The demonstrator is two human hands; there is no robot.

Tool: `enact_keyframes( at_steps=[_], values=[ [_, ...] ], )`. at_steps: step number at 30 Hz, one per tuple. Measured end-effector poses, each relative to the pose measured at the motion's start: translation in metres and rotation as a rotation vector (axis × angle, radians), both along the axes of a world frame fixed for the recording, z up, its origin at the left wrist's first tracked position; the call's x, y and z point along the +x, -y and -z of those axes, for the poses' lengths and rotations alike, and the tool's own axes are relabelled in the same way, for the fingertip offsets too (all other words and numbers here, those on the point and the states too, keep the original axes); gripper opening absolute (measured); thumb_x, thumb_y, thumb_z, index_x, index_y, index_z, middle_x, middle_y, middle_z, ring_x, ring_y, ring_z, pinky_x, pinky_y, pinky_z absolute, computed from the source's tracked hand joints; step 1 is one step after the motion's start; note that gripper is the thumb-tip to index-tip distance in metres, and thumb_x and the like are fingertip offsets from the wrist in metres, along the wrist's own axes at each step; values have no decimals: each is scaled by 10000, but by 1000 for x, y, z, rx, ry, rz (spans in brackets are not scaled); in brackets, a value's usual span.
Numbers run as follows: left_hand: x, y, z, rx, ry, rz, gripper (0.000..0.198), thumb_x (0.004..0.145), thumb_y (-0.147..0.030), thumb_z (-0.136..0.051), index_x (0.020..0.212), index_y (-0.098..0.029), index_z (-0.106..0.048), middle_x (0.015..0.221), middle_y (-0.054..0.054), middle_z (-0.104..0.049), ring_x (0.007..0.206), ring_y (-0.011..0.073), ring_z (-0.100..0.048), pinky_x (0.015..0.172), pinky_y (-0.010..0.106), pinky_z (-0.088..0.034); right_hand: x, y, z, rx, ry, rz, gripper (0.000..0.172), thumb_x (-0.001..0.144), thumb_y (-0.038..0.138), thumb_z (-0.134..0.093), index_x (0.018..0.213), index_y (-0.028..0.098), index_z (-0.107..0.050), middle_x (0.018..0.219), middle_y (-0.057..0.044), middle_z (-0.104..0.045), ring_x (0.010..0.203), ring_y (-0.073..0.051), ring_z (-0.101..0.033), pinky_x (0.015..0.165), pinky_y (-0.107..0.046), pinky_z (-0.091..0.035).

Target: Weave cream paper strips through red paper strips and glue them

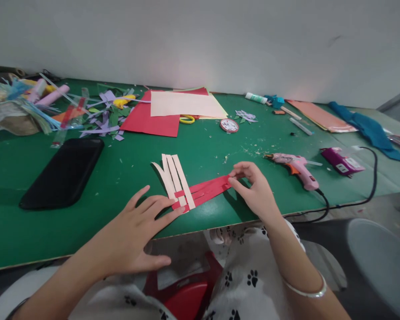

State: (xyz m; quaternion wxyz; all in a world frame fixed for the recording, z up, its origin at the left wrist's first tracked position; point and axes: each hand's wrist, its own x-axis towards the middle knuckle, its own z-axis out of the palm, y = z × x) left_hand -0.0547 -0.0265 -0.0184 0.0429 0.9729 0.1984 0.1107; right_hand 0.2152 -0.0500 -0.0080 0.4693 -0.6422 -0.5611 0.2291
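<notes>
Several red paper strips lie near the front edge of the green table, woven with cream paper strips that cross them. My left hand lies flat with fingers spread, its fingertips pressing on the left end of the weave. My right hand pinches the right end of a red strip between thumb and fingers. A silver bangle sits on my right wrist.
A black tray lies at the left. Paper scraps and red and cream sheets lie behind, with yellow scissors. A pink glue gun with its cable, a purple box and teal cloth sit right.
</notes>
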Motion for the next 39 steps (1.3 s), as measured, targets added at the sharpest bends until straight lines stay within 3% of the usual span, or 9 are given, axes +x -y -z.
enact_keyframes(
  at_steps=[4, 10, 13, 15, 18, 24, 27, 39],
  values=[
    [1, 0, -1, -30, -13, -12, 651, 646, -506, -592, 1225, -266, -416, 1128, 63, -541, 1039, 258, -477, 1010, 472, -101, 0, -1, -2, -3, -81, -76, 269, 689, 209, -549, 936, 221, -446, 677, 32, -535, 652, -118, -519, 663, -293, -407],
    [1, -3, -3, -70, -16, -12, 619, 664, -519, -576, 1212, -276, -421, 1106, 58, -552, 1008, 260, -495, 988, 483, -104, 1, -1, -8, -27, -90, -150, 216, 704, 182, -527, 910, 211, -471, 651, 38, -510, 595, -96, -459, 579, -257, -374],
    [0, -5, -6, -86, 64, -55, 557, 735, -548, -486, 1216, -274, -421, 1083, 58, -549, 959, 254, -513, 935, 452, -190, 1, -1, -13, -11, -67, -159, 211, 708, 163, -518, 908, 212, -474, 661, 36, -508, 617, -100, -468, 577, -254, -365],
    [2, -8, -11, -93, 144, -152, 484, 789, -551, -401, 1185, -278, -455, 1061, 55, -546, 926, 241, -519, 871, 411, -254, 1, -3, -18, 0, -52, -188, 212, 711, 147, -512, 910, 211, -474, 667, 35, -510, 630, -101, -471, 591, -256, -365],
    [17, -15, -21, -131, 223, -294, 364, 831, -502, -378, 1063, -273, -540, 1000, 36, -556, 924, 223, -513, 823, 373, -275, -1, -5, -25, 18, -46, -260, 223, 710, 125, -505, 915, 207, -473, 669, 36, -509, 632, -99, -463, 619, -260, -372],
    [72, -32, -31, -381, 255, -259, 266, 777, -425, -528, 974, -254, -575, 1000, 3, -564, 941, 196, -507, 863, 379, -266, -6, -10, -30, 48, -43, -328, 224, 707, 111, -511, 909, 203, -479, 692, 31, -511, 619, -93, -447, 616, -257, -374],
    [92, -34, -33, -414, 245, -270, 232, 769, -392, -541, 935, -235, -580, 975, -3, -586, 933, 207, -508, 847, 407, -269, -6, -10, -27, 63, -72, -356, 217, 715, 122, -513, 913, 203, -479, 697, 32, -509, 619, -92, -449, 618, -254, -379],
    [111, -38, -35, -552, 353, -246, 187, 764, -329, -553, 646, -187, -576, 725, -23, -633, 755, 174, -519, 738, 343, -307, -3, -9, -23, 79, -148, -366, 189, 729, 220, -535, 915, 218, -504, 820, -8, -511, 762, -122, -482, 735, -280, -408]
  ],
)
